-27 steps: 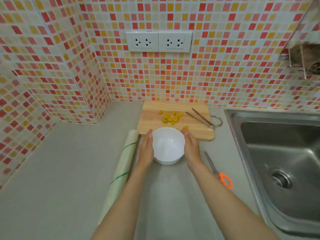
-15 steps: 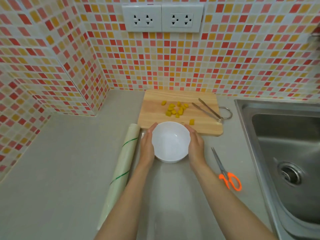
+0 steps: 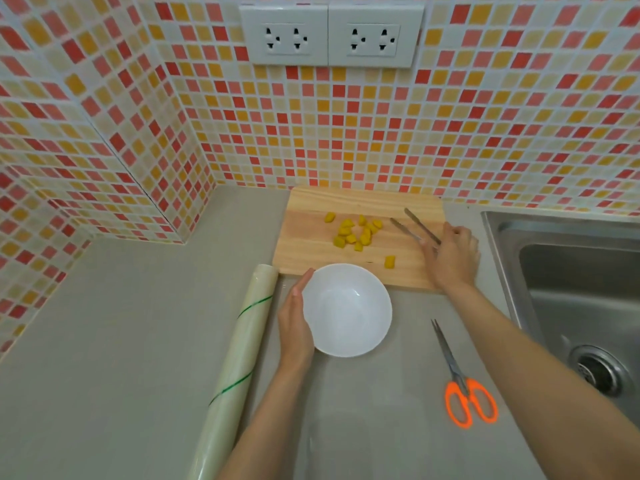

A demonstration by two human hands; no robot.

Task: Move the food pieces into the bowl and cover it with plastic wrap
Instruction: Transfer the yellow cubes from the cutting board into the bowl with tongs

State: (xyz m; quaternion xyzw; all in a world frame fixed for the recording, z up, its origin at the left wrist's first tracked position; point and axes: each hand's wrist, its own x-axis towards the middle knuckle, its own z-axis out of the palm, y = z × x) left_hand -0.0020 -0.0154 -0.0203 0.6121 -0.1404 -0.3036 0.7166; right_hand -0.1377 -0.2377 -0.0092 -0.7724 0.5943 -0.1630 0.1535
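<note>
A white bowl [image 3: 346, 310] stands empty on the grey counter, just in front of a wooden cutting board [image 3: 311, 247]. Several yellow food pieces [image 3: 356, 233] lie in a loose cluster on the board, and one more piece [image 3: 389, 261] lies apart near its front edge. My left hand [image 3: 294, 320] is pressed against the bowl's left side, fingers together. My right hand [image 3: 453, 258] is at the board's right end, closed over the rear of the metal tongs [image 3: 412, 225]. A plastic wrap roll [image 3: 242, 344] lies to the left of the bowl, and a sheet unrolled from it seems to run under the bowl.
Orange-handled scissors [image 3: 464, 386] lie on the counter to the right of the bowl. A steel sink [image 3: 571, 289] takes up the right side. Tiled walls close off the back and left, with two wall outlets [image 3: 330, 34] above the board.
My right hand has left the bowl's right side and moved up and right onto the tongs. The left hand stays on the bowl. The camera has come closer.
</note>
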